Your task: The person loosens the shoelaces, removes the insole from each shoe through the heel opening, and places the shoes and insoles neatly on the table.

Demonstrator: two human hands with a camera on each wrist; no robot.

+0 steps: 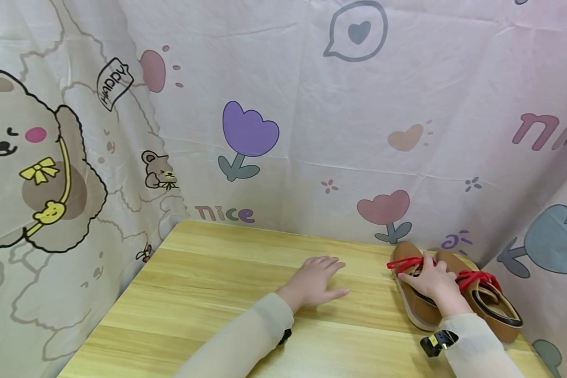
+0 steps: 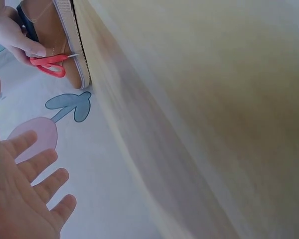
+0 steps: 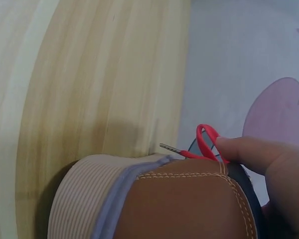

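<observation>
A pair of brown shoes with red laces stands at the table's right end, toes toward the back curtain. My right hand grips the left shoe across its lace area, thumb on the outer side and fingers over the top, toward the other shoe. In the right wrist view the thumb lies against the red lace; the other fingers are mostly hidden. Right beside it stands the second shoe. My left hand hovers over the middle of the table with spread fingers, holding nothing.
The wood-grain table meets a printed curtain along its back edge. More curtain hangs along the left side, and another fold lies close to the shoes on the right.
</observation>
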